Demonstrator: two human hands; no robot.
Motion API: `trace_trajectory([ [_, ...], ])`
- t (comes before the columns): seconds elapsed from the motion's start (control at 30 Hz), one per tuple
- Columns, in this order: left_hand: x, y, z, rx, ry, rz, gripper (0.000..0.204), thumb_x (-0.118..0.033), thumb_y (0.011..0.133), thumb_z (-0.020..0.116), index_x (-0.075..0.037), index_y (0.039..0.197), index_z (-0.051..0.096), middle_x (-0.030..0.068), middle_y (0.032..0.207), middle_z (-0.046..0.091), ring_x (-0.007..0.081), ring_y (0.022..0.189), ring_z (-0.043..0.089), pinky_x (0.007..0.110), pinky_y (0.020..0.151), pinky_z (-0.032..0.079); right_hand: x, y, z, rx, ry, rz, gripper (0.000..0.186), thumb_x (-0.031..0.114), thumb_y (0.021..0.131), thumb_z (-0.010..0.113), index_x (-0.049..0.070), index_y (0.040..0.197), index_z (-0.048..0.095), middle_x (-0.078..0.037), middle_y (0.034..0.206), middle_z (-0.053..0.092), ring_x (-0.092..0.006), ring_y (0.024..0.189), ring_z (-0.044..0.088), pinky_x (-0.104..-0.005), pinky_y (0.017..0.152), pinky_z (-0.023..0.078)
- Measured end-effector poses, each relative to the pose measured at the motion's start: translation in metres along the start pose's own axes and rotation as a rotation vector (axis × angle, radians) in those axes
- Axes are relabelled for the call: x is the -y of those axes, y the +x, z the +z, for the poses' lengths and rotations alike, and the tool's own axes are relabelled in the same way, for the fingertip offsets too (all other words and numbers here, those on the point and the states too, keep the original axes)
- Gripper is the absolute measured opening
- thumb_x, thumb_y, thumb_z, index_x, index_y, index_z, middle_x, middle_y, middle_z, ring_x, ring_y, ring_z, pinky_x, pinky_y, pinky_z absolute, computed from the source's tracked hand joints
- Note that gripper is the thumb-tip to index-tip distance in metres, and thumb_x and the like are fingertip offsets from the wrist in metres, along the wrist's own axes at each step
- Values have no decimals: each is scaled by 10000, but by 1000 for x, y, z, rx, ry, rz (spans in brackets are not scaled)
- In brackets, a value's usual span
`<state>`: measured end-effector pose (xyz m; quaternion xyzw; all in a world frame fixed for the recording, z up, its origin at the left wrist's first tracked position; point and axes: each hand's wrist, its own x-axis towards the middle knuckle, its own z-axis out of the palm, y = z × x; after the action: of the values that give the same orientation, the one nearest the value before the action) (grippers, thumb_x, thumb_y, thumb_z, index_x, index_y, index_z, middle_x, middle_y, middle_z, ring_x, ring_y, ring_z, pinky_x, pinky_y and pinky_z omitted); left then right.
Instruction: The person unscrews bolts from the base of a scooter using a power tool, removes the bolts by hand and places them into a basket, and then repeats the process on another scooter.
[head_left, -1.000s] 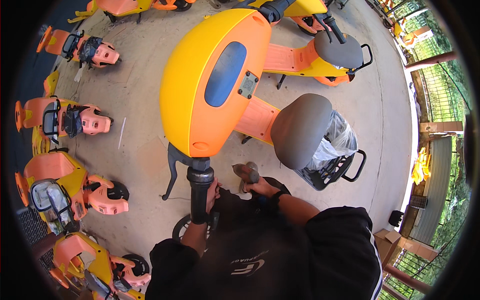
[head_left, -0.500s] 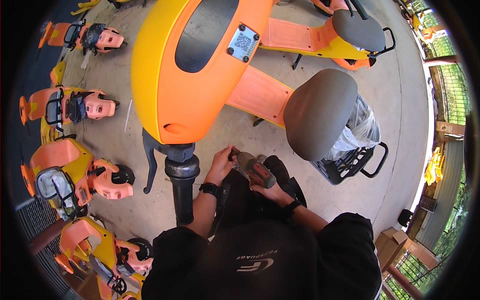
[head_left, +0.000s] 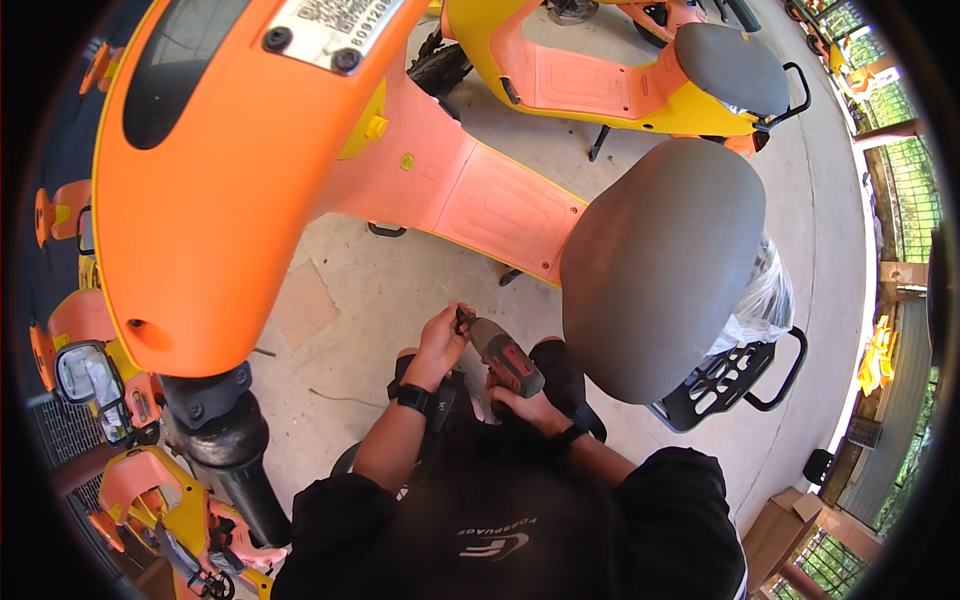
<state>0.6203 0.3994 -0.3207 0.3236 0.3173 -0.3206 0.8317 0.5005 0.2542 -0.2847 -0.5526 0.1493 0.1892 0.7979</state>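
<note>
Two hands were busy low beside the orange scooter (head_left: 250, 200), just under its grey seat (head_left: 660, 270). The right hand (head_left: 525, 405) was wrapped around the handle of a small power driver (head_left: 505, 355), a grey and red tool, and the fingers were closed firmly on it. The left hand (head_left: 440, 345), with a black watch (head_left: 412, 397) on its wrist, pinched something small and dark at the nose of the tool; I think it was the bit or a screw, but it was too small to tell. The driver lay between both hands, tilted, with its nose toward the left hand and near the edge of the pink footboard (head_left: 490, 205). In my judgement the step in hand was to fit or to guide the tip, and to do it well the person should keep the tool quiet in the right hand, hold the small piece straight in line with the nose, and take the fingertips away before the trigger is pressed. A crooked tip could slip and mark the plastic. Around them stood more orange and yellow scooters (head_left: 620, 80) on the concrete floor (head_left: 330, 330), and a black rear rack (head_left: 725, 375) with a clear plastic bag (head_left: 765, 300) was behind the seat.
</note>
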Motion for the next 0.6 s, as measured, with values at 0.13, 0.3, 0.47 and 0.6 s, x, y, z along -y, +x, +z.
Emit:
trace_trajectory([
  [0.13, -5, 42, -11, 46, 76, 115, 230, -252, 930, 447, -39, 895, 526, 80, 824, 585, 113, 674, 473, 226, 614, 398, -32, 37, -25, 1, -264, 43, 215, 69, 688, 642, 19, 889, 581, -48, 752, 592, -124, 684, 557, -271, 645, 457],
  [0.3, -24, 99, -36, -11, 89, 224, 242, -237, 940, 418, -24, 886, 521, 83, 788, 575, 123, 630, 459, 230, 592, 402, -55, 102, -26, -32, -221, -56, 235, 102, 688, 643, 26, 894, 560, -36, 721, 576, -126, 647, 533, -277, 596, 433],
  [0.47, -44, 150, -53, 64, -2, 238, 234, -221, 945, 405, -38, 858, 522, 54, 771, 560, 132, 696, 505, 204, 633, 397, -80, 155, -27, -9, -50, -93, 174, 100, 706, 628, 29, 844, 551, -16, 704, 556, -111, 624, 511, -276, 562, 417],
  [0.6, -37, 176, -59, -7, -48, 332, 230, -217, 946, 402, -43, 862, 527, 50, 774, 564, 128, 690, 498, 200, 634, 390, -104, 174, -26, -37, 26, -141, 129, 99, 718, 624, 31, 795, 546, -6, 688, 537, -111, 606, 499, -275, 538, 409],
])
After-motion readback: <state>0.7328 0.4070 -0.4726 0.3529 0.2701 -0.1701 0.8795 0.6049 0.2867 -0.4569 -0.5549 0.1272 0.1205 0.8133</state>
